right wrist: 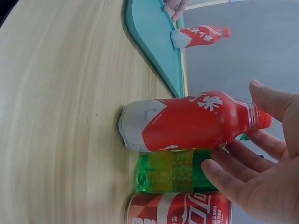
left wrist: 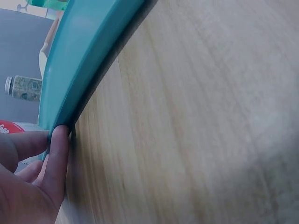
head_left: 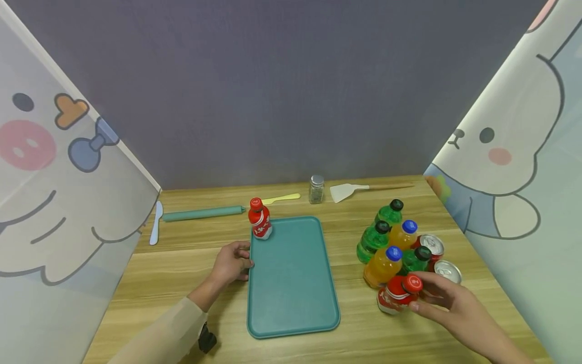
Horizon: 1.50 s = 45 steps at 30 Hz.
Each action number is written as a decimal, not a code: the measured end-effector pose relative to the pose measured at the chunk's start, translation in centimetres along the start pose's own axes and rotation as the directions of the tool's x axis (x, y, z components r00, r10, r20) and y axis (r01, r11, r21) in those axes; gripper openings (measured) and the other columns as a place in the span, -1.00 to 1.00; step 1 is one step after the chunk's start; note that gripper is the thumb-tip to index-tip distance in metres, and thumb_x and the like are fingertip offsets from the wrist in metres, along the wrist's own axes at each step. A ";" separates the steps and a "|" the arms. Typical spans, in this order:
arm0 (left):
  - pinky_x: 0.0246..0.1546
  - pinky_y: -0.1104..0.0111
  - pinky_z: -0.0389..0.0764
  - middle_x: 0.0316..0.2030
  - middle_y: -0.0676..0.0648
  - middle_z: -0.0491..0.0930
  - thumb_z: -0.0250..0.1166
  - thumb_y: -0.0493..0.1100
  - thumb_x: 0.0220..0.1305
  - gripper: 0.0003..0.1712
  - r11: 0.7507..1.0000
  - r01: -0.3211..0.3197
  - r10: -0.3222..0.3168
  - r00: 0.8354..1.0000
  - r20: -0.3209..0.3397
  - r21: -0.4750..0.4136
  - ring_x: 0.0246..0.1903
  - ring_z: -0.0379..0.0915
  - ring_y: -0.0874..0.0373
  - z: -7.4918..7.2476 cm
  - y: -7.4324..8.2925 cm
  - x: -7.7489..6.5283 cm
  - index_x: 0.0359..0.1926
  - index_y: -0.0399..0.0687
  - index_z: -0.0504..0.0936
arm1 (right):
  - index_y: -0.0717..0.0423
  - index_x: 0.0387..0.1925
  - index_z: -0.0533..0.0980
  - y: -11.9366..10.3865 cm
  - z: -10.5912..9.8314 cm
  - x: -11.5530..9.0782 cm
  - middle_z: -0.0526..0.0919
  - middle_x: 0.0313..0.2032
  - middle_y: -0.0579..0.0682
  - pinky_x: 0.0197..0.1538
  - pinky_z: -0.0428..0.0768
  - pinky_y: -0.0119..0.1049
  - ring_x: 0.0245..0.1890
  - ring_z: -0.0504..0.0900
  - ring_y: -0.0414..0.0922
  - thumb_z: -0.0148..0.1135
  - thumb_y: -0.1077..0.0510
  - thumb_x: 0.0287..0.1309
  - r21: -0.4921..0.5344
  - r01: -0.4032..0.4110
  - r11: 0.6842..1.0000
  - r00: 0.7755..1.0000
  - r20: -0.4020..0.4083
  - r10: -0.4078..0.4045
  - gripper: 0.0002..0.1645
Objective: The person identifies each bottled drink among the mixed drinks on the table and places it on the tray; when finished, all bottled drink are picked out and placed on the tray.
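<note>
A teal tray lies flat on the table. My left hand pinches its left rim between thumb and fingers; in the left wrist view the fingertips meet at the tray's edge. A red-capped bottle with a red and white label stands at the tray's far left corner. On the right, my right hand is spread around the neck of a second red-labelled bottle, which stands upright on the table. The thumb is on one side of its cap, the loosely extended fingers on the other.
Behind the second bottle crowd green bottles, orange bottles and cans. Along the back lie a green rolling pin-like rod, a yellow knife, a spice jar and a spatula. A pale blue knife lies far left.
</note>
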<state>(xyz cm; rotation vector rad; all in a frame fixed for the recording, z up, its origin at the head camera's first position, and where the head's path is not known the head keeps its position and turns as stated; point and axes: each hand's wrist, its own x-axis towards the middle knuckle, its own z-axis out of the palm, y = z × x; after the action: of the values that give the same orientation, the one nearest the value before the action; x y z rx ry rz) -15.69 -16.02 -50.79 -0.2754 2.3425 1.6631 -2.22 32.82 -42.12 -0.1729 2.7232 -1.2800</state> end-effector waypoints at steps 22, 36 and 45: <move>-0.49 0.16 0.80 -0.15 -0.21 0.52 0.35 -0.53 0.18 -0.36 1.000 0.016 -0.016 1.000 0.004 0.012 -0.35 0.57 0.08 0.0 -0.2 0.0 0.31 -0.28 0.49 | 0.07 0.11 0.56 0.6 1.6 0.8 0.73 -0.04 -0.02 -0.18 0.75 -0.46 -0.09 0.64 -0.46 0.54 0.22 0.09 0.021 0.052 0.998 0.994 -0.098 -0.049 -0.47; -0.50 0.16 0.80 -0.15 -0.21 0.51 0.35 -0.53 0.19 -0.35 1.000 0.017 -0.018 1.000 0.006 0.009 -0.36 0.56 0.08 -0.1 -0.2 0.3 0.32 -0.27 0.49 | 0.01 0.03 0.62 0.1 1.7 0.2 0.75 -0.11 -0.16 -0.22 0.77 -0.43 -0.12 0.68 -0.42 0.59 0.24 0.00 -0.006 0.094 0.996 0.983 -0.159 -0.093 -0.49; -0.52 0.16 0.80 -0.18 -0.19 0.51 0.35 -0.54 0.17 -0.36 1.000 0.018 -0.018 1.000 -0.003 0.004 -0.37 0.56 0.10 0.0 0.0 0.3 0.30 -0.29 0.50 | 0.03 0.03 0.63 -1.1 0.5 0.0 0.75 -0.13 -0.22 -0.28 0.76 -0.44 -0.16 0.69 -0.41 0.58 0.29 -0.01 -0.018 0.121 0.992 0.980 -0.156 -0.122 -0.48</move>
<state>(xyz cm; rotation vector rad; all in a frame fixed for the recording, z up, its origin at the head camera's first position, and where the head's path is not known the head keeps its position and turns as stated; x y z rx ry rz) -15.96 -16.03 -50.91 -0.2975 2.3381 1.6506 -2.06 31.78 -41.57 -0.2536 2.8913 -1.3692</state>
